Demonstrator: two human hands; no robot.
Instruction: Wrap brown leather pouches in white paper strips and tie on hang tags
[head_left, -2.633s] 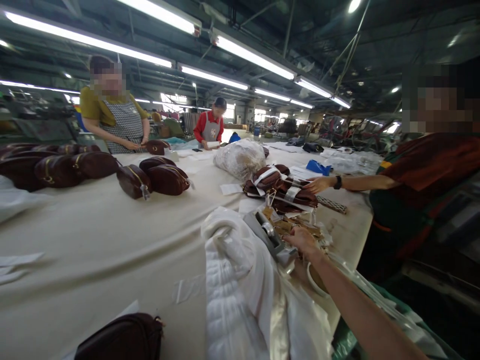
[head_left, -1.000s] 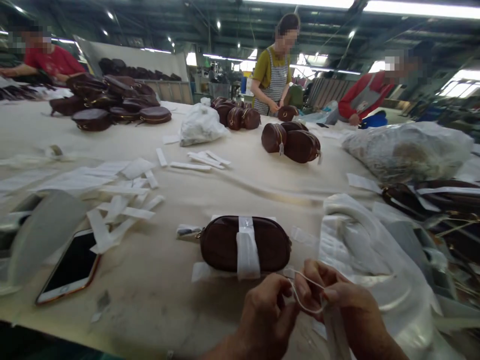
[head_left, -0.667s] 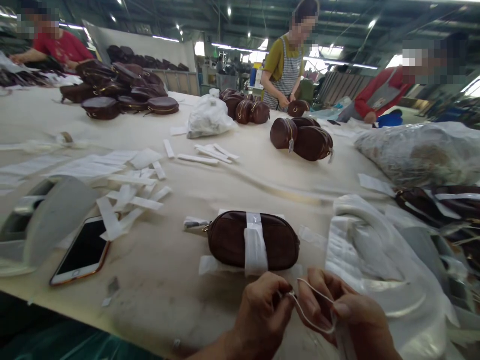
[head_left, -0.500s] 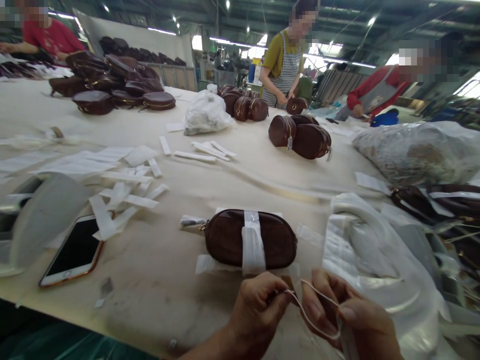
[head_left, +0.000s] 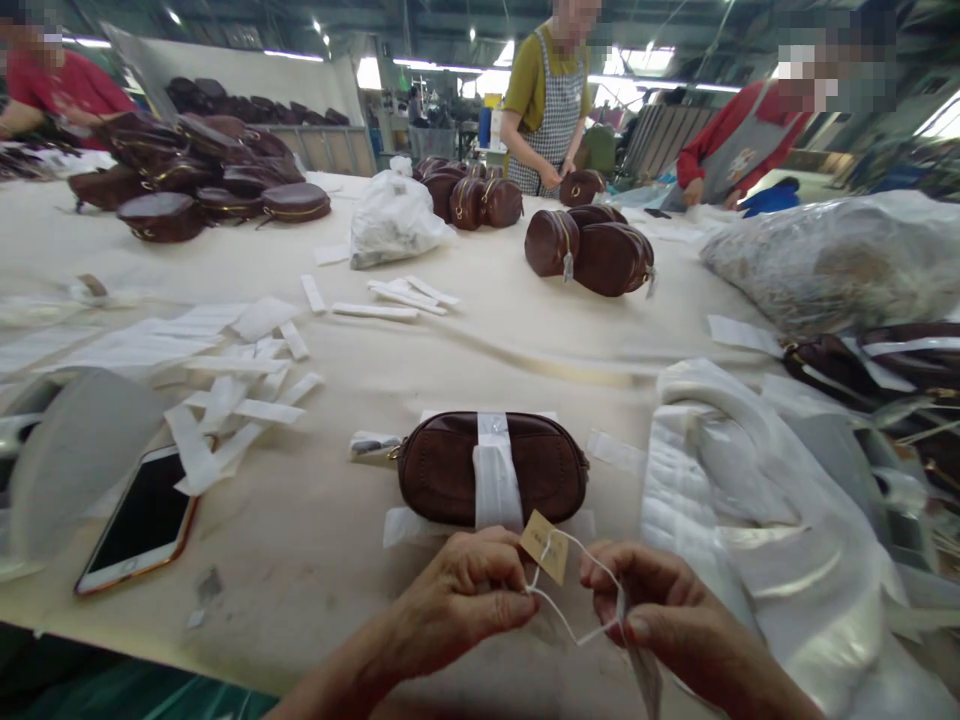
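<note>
A dark brown leather bag lies on the table, a white paper band wrapped round its middle. Just in front of it, my left hand pinches a thin white string. A small tan tag hangs on that string between my hands. My right hand is closed on the other side of the string loop, and a pale, see-through strip trails below its fingers. White tissue shows under the bag's edges.
Left of the bag lie a phone, loose white paper strips and a grey tape dispenser. Clear plastic bags are heaped on the right. Brown bags stand farther back, with co-workers beyond.
The tan tag has come into clear view, and the string is spread into a wider loop. My left hand has shifted left, and the whole view has moved slightly.
</note>
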